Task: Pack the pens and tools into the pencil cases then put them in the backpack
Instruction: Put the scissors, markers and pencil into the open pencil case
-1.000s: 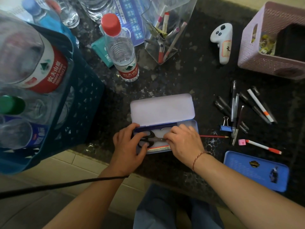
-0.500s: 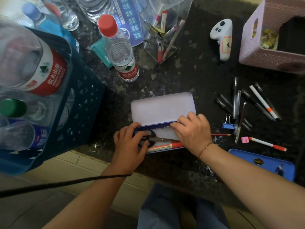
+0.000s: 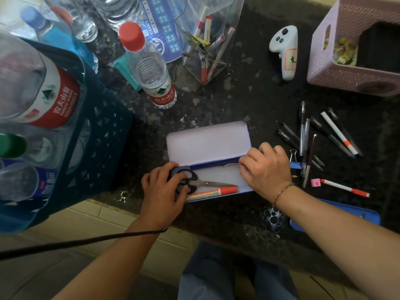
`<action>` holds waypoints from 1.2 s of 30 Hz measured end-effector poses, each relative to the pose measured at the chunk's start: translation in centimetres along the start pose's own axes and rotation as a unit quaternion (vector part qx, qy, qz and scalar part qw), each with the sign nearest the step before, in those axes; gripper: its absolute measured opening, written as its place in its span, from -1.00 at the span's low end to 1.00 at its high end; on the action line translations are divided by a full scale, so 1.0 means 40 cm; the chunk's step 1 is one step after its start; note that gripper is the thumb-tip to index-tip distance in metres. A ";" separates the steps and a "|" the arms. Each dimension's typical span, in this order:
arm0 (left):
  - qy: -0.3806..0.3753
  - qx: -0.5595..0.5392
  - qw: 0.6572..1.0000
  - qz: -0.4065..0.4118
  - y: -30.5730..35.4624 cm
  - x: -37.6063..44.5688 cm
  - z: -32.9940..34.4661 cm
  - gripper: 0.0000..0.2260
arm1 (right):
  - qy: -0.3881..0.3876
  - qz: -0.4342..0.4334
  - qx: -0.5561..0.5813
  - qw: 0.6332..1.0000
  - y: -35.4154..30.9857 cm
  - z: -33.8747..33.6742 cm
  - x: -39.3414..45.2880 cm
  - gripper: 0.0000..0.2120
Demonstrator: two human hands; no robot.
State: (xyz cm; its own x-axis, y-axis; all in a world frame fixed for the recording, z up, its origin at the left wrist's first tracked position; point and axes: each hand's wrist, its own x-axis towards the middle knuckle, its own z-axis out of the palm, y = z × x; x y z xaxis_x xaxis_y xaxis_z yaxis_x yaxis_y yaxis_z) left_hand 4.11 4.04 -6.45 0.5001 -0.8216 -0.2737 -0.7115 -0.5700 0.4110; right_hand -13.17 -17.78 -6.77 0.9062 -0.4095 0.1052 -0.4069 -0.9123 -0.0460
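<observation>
An open pencil case (image 3: 207,141), lilac inside, lies near the table's front edge. Its tray holds black-handled scissors (image 3: 194,180) and a red marker (image 3: 214,191). My left hand (image 3: 162,191) grips the case's left end, with the thumb on the far corner and the fingers over the scissor handles. At the right end, my right hand (image 3: 266,167) curls its fingers round the edge by the hinge. Loose pens (image 3: 303,131), a white-and-orange pen (image 3: 337,133), a binder clip (image 3: 293,159) and a pink-capped pen (image 3: 342,187) lie to the right. A closed blue pencil case (image 3: 368,213) shows behind my right forearm.
A blue crate (image 3: 97,137) of bottles fills the left side. Behind the case stand a water bottle (image 3: 149,68) and a clear pen holder (image 3: 207,44). A white controller (image 3: 285,50) and a pink basket (image 3: 346,68) sit at the back right.
My right hand slid from the middle of the tray to the case's right end, uncovering the scissors and red marker. My left hand stayed at the left end.
</observation>
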 end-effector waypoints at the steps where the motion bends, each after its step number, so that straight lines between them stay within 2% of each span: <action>1: -0.001 0.003 1.000 -0.002 0.002 0.000 0.000 -0.68 | 0.005 0.006 0.005 1.000 -0.001 0.000 -0.001 -0.80; 6: 0.008 -0.013 1.000 0.000 0.023 0.008 0.000 -0.57 | 0.006 0.028 0.076 0.997 -0.001 -0.013 -0.015 -0.87; 11: 0.006 0.024 0.999 0.040 0.042 0.013 -0.001 -0.13 | 0.057 0.080 0.156 0.983 0.018 -0.037 -0.079 -0.92; 13: -0.008 0.053 0.997 0.054 0.053 0.020 0.001 -0.04 | 0.068 0.135 0.152 0.977 0.058 -0.042 -0.119 -0.93; 16: -0.029 0.088 0.993 0.069 0.066 0.033 0.005 -0.02 | 0.069 0.233 0.118 0.963 0.137 -0.052 -0.183 -0.91; 20: -0.049 0.100 0.991 0.079 0.077 0.047 0.019 -0.06 | 0.049 0.405 0.100 0.907 0.234 -0.079 -0.252 -0.91; 22: -0.052 0.100 0.990 0.085 0.079 0.054 0.021 -0.08 | 0.011 0.462 0.093 0.882 0.276 -0.086 -0.281 -0.83; 24: -0.052 0.103 0.989 0.091 0.076 0.058 0.017 -0.10 | -0.065 0.472 0.093 0.874 0.300 -0.090 -0.304 -0.76; 26: -0.054 0.110 0.988 0.098 0.072 0.061 0.011 -0.11 | -0.132 0.446 0.087 0.881 0.314 -0.091 -0.327 -0.71; 28: -0.059 0.111 0.987 0.104 0.071 0.063 0.006 -0.10 | -0.168 0.418 0.071 0.890 0.324 -0.093 -0.344 -0.67; 31: -0.060 0.109 0.987 0.103 0.076 0.062 0.004 -0.09 | -0.167 0.383 0.042 0.907 0.334 -0.090 -0.359 -0.77; 33: -0.061 0.101 0.988 0.098 0.076 0.059 0.005 -0.09 | -0.153 0.391 0.028 0.907 0.338 -0.089 -0.370 -0.82; 36: -0.059 0.081 0.991 0.093 0.071 0.056 -0.001 -0.06 | -0.046 0.404 0.056 0.912 0.331 -0.109 -0.361 -0.83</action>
State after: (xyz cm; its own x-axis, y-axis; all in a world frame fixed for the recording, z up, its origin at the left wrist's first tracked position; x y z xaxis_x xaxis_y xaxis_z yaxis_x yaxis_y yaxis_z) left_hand 3.23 0.58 -5.85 0.2988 -0.9027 -0.3097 -0.8601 -0.3953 0.3223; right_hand -32.15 -23.93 -4.57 0.3248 -0.9413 -0.0923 -0.9361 -0.3060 -0.1735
